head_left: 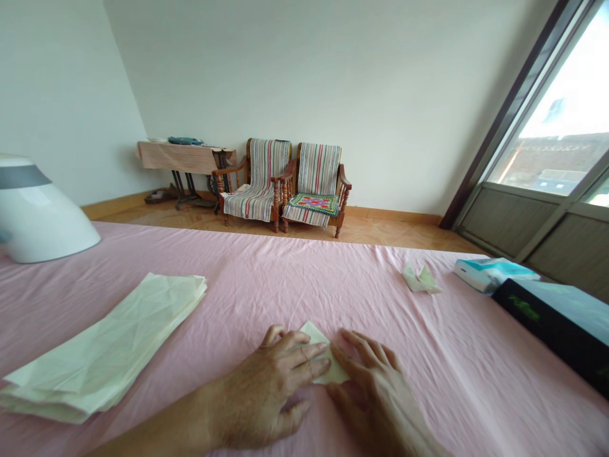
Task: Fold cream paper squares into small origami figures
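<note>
A small piece of folded pale paper (332, 371) lies on the pink cloth between my hands, its pointed corner facing away from me. My left hand (271, 387) rests over the paper's left side, fingers stretched out and pressing on it. Along the right edge lies my right hand (373, 387), its fingers extended and the thumb near the lower corner. Both hands partly cover the paper. To the left is a stack of creased pale paper sheets (109, 343). A folded paper shape (421, 279) with raised points sits farther back on the right.
The pink cloth (266, 273) covers the surface, with wrinkles. A black box (547, 324) and a blue-white packet (490, 273) stand at the right. A white rounded object (42, 216) stands at the left edge. Two wooden chairs (259, 178) are beyond, by the wall.
</note>
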A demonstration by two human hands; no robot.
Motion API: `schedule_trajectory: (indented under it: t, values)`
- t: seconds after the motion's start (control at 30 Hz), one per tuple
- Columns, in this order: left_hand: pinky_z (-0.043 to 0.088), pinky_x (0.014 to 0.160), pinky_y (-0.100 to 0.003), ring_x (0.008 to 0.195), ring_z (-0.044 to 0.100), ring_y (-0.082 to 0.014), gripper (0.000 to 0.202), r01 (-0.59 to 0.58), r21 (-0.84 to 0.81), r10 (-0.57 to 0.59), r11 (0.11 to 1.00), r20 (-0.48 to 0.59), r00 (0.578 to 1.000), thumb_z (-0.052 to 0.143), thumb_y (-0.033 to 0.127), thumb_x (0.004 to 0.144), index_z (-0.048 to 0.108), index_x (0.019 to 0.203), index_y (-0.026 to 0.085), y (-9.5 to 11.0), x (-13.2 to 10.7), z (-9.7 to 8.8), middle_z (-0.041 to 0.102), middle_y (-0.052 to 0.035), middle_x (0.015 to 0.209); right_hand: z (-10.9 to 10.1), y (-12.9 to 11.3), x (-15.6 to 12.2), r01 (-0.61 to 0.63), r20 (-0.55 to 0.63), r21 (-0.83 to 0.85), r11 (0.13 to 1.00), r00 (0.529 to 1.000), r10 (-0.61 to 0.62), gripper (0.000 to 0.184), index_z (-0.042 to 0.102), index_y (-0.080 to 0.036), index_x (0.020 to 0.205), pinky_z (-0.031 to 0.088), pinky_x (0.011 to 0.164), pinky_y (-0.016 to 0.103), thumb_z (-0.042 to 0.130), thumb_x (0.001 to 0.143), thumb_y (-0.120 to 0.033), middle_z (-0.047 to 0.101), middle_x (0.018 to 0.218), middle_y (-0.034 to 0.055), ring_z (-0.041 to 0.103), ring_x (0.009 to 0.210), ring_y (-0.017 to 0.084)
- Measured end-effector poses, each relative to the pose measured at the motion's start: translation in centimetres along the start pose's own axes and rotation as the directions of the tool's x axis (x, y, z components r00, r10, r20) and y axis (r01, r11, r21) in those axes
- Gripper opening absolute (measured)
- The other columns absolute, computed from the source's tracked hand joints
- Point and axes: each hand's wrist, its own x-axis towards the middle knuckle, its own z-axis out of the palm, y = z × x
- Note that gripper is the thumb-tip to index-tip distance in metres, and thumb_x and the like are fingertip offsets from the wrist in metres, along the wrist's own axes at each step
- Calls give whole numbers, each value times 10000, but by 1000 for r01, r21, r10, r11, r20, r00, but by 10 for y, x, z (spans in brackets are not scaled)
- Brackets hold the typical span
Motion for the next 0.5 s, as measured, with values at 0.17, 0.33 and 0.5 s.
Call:
schedule_trajectory:
  t: [0.17,0.33,0.5]
  values:
    - [299,1027,-452,1238,440,-288,501,-1,4,1,1000,-13,1000,571,198,831,474,1319,255,0,-1,1,527,-65,1348,-2,-4,6,32,62,-36,999,998,-30,496,495,-237,1333,460,924,494,573,851,-325,532,1347,119,500,1220,303]
    - [305,1025,-455,1213,455,-287,479,7,17,-6,1000,-27,1000,580,212,837,487,1305,241,0,-3,5,520,-80,1326,11,0,0,123,20,-70,990,992,-122,501,474,-167,1340,440,960,459,567,870,-310,493,1387,136,477,1253,281]
    - [318,1021,-451,1189,482,-285,475,21,-77,-23,997,-32,999,650,348,846,522,1290,236,-7,-5,5,555,-88,1287,19,-3,-7,90,-194,-43,995,976,-97,301,597,-158,1143,399,975,474,523,878,-280,626,1216,105,536,1167,288]
